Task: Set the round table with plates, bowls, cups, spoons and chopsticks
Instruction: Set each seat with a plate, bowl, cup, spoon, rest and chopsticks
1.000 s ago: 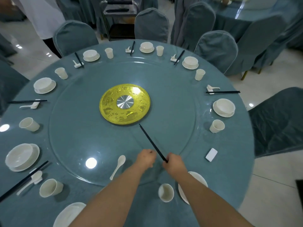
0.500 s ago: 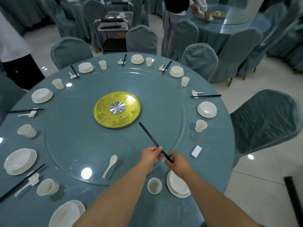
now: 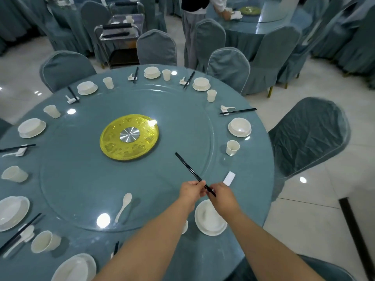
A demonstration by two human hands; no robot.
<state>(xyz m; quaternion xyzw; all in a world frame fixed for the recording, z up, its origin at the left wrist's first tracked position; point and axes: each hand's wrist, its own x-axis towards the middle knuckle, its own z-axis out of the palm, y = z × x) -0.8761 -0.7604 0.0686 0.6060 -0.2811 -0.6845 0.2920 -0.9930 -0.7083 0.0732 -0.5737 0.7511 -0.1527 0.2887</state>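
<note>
While both hands meet above the near edge of the round teal-clothed table (image 3: 253,159), the pair of slim black chopsticks (image 3: 188,169) is pinched at its near end by the curled fingers of the left hand (image 3: 191,190) and the right hand (image 3: 222,194), each closed tightly on the sticks with no gap visible; the left grip sits slightly farther up the shaft, the right at the very butt, and the two hands are almost touching. From the fingers the long axis runs away and to the left, its free tips pointing toward the gold-rimmed round turntable hub (image 3: 129,138) and raised over the clear glass turntable (image 3: 81,179). Just beyond and to the right of the right-hand fingers lies the small white rectangular chopstick rest (image 3: 229,178), flat on the cloth and apart from the sticks; the right hand is the nearer to it. Directly below the hands stands the white bowl on its plate (image 3: 211,219), and to the left of the left fingers, well apart, lies the white ceramic spoon (image 3: 123,206) on the glass. Judged from this layout, the coming move turns on swinging the axis rightward so that the shafts cross the rest, which the right hand seems better placed to guide
</note>
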